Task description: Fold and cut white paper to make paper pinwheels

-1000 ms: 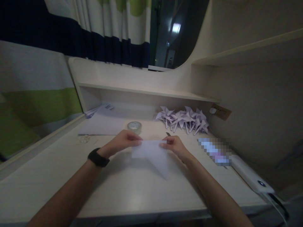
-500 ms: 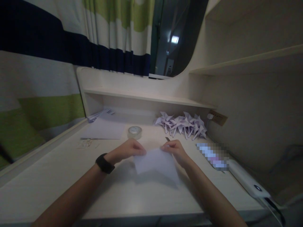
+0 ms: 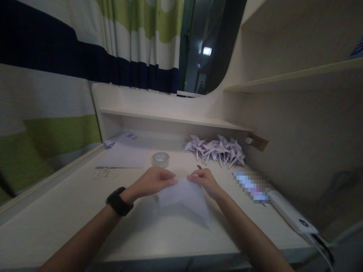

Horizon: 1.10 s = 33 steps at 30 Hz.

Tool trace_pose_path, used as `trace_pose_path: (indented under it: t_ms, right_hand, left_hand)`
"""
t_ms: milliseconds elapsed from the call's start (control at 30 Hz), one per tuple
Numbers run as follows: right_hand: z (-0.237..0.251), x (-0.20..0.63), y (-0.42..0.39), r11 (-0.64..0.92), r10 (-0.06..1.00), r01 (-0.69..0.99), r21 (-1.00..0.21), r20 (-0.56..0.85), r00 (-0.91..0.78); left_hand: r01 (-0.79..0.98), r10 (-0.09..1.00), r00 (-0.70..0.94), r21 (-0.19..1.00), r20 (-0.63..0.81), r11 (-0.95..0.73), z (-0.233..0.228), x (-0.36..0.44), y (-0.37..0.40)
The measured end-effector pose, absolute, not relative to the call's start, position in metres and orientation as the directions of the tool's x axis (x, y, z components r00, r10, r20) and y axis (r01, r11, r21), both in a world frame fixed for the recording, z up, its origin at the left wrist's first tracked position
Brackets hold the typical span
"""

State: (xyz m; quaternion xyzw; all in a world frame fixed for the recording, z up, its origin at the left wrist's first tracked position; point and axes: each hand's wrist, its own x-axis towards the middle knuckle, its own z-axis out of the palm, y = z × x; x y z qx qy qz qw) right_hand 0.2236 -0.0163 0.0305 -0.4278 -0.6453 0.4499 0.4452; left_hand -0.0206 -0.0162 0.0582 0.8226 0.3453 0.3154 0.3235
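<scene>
Both hands pinch the top edge of a pale sheet of paper [image 3: 185, 196] and hold it just above the desk [image 3: 70, 211], most likely so that its upper corners can be brought together while the lower point hangs free toward 5 o'clock. The left hand [image 3: 151, 181], a dark watch [image 3: 118, 202] on its wrist, has thumb and fingertips closed on the left corner; the right hand [image 3: 204, 180] is likewise closed on the right corner, and the two sets of fingertips sit close together, nearly meeting. The sheet lies at the middle of the desk, right in front of the person. At 11 o'clock from the hands stands a roll of tape [image 3: 160, 159], near them, with flat sheets [image 3: 124, 158] beyond it at 10 o'clock. At 1 o'clock a heap of folded paper pinwheels [image 3: 215, 150] rests under the shelf [image 3: 176, 117], and a white power strip [image 3: 292, 217] lies well apart at 4 o'clock.
</scene>
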Motion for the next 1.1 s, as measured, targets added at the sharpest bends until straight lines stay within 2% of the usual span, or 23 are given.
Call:
trace_pose_path:
  t_ms: [133, 267, 333, 533, 767, 933, 1033, 1100]
  right_hand:
    - [0.032, 0.221, -0.015, 0.259, 0.918, 0.132, -0.957, 0.202, -0.341]
    - [0.038, 0.243, -0.013, 0.173, 0.872, 0.177, -0.969, 0.068, -0.485]
    - [0.038, 0.255, -0.008, 0.156, 0.858, 0.163, -0.974, 0.052, -0.510]
    - [0.024, 0.256, 0.000, 0.189, 0.924, 0.017, -0.982, 0.172, -0.342]
    - [0.001, 0.233, -0.008, 0.060, 0.871, -0.193, -0.979, 0.145, -0.469]
    - [-0.002, 0.232, -0.008, 0.022, 0.893, -0.158, -0.987, 0.091, -0.442]
    - [0.000, 0.227, -0.011, 0.052, 0.943, -0.079, -0.996, 0.075, -0.324]
    - [0.000, 0.223, -0.014, 0.080, 0.967, -0.019, -0.997, 0.082, -0.243]
  left_hand:
    - [0.351, 0.738, 0.651, 0.791, 0.180, -0.501, 0.053, -0.005, -0.009]
    - [0.340, 0.725, 0.685, 0.853, 0.064, -0.396, 0.045, -0.012, -0.001]
    - [0.332, 0.726, 0.688, 0.880, 0.021, -0.340, 0.042, -0.017, 0.001]
    - [0.198, 0.795, 0.606, 0.966, 0.012, -0.166, 0.027, -0.025, 0.008]
    - [0.105, 0.838, 0.546, 0.992, 0.004, -0.073, 0.011, -0.019, 0.009]
    - [0.091, 0.817, 0.576, 0.996, -0.033, -0.024, 0.008, -0.014, 0.005]
    - [0.058, 0.783, 0.620, 0.998, -0.053, 0.022, 0.007, -0.014, 0.004]
    - [-0.030, 0.782, 0.621, 0.996, -0.048, 0.085, 0.005, -0.013, 0.005]
